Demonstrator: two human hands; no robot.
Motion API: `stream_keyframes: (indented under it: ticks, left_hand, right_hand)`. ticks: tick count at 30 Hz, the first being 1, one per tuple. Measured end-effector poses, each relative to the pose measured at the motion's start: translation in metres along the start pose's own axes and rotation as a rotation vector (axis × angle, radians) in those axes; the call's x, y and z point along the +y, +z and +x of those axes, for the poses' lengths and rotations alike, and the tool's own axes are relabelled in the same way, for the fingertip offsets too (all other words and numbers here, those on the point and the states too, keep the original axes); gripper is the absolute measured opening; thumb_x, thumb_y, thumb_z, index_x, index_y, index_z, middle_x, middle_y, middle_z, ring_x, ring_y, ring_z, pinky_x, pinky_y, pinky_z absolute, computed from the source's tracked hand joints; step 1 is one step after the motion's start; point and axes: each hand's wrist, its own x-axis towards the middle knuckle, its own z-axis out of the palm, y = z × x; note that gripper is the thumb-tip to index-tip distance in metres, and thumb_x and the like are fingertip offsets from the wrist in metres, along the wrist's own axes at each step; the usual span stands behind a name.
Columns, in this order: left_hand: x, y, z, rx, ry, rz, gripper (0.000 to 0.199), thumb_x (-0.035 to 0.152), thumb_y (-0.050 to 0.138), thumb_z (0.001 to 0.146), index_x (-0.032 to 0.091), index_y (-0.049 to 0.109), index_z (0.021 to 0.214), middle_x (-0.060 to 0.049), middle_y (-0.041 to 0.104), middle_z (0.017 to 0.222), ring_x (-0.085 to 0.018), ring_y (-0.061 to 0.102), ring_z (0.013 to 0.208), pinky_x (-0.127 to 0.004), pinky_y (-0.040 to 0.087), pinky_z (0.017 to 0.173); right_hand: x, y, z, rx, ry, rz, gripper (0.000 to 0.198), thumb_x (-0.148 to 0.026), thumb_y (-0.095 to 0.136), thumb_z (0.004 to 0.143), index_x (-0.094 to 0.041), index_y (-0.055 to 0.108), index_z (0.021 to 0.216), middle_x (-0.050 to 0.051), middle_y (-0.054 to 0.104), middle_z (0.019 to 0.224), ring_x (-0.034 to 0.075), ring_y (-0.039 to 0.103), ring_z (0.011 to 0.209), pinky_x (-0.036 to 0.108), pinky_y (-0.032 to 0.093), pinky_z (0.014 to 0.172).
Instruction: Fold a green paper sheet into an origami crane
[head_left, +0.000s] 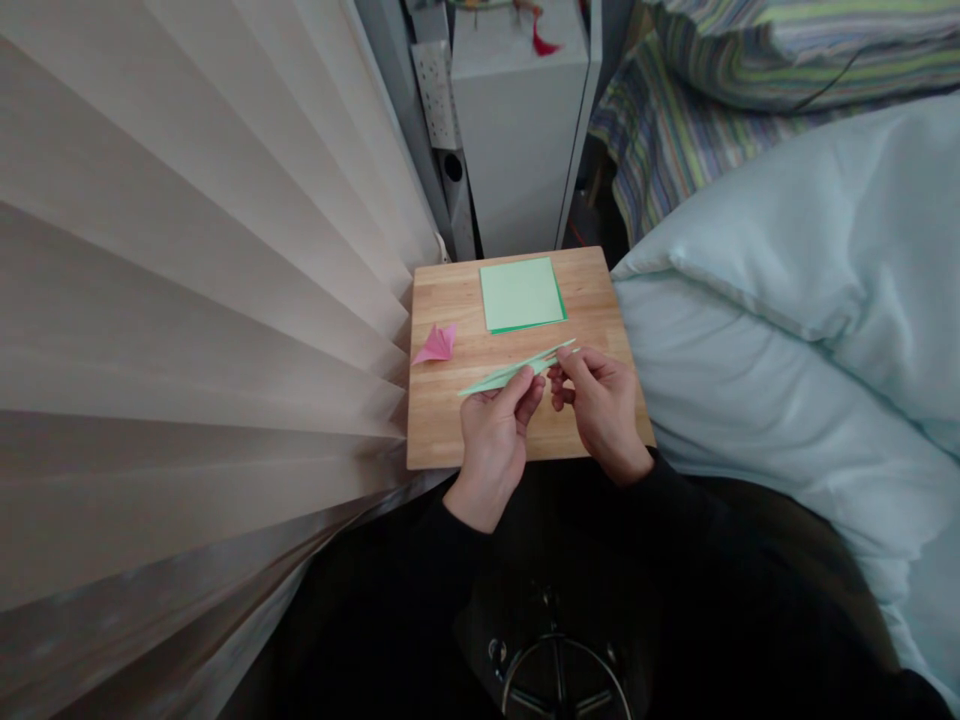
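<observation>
A narrow piece of folded light green paper (501,377) is held just above the small wooden table (439,430). My left hand (499,430) pinches its middle between thumb and fingers, with the pointed end jutting out to the left. At the right end, where the paper splits into thin strips, my right hand (598,400) is closed with thumb and forefinger on it. Behind the hands lies a stack of square green paper sheets (523,292), pale on top with a darker edge below. A folded pink paper figure (437,344) sits at the table's left side.
A pleated curtain (225,300) hangs along the left edge of the table. A bed with a pale blue quilt (787,300) borders the right. Beyond the far edge stands a grey-white cabinet (521,150). Below is a round metal chair base ring (566,645).
</observation>
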Motion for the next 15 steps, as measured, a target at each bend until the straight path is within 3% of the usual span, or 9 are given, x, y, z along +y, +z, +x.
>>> stream_keyframes:
  ticks: [8, 15]
  left_hand:
    - [0.003, -0.005, 0.002, -0.089, -0.123, 0.005, 0.008, 0.013, 0.078, 0.085, 0.009, 0.074, 0.079, -0.004, 0.075, 0.076, -0.009, 0.067, 0.063, -0.020, 0.054, 0.066]
    - [0.012, -0.008, 0.008, -0.001, -0.240, -0.066, 0.008, 0.009, 0.075, 0.088, 0.010, 0.073, 0.081, -0.004, 0.073, 0.075, -0.008, 0.068, 0.064, -0.019, 0.058, 0.066]
  right_hand:
    - [-0.002, 0.004, -0.007, -0.098, -0.085, -0.101, 0.031, -0.044, 0.077, 0.086, -0.020, 0.068, 0.069, -0.002, 0.063, 0.061, 0.010, 0.055, 0.050, 0.024, 0.046, 0.047]
    - [-0.006, -0.003, -0.003, -0.098, -0.165, -0.167, 0.014, -0.032, 0.080, 0.082, -0.021, 0.072, 0.084, -0.001, 0.069, 0.078, 0.011, 0.059, 0.059, 0.023, 0.051, 0.045]
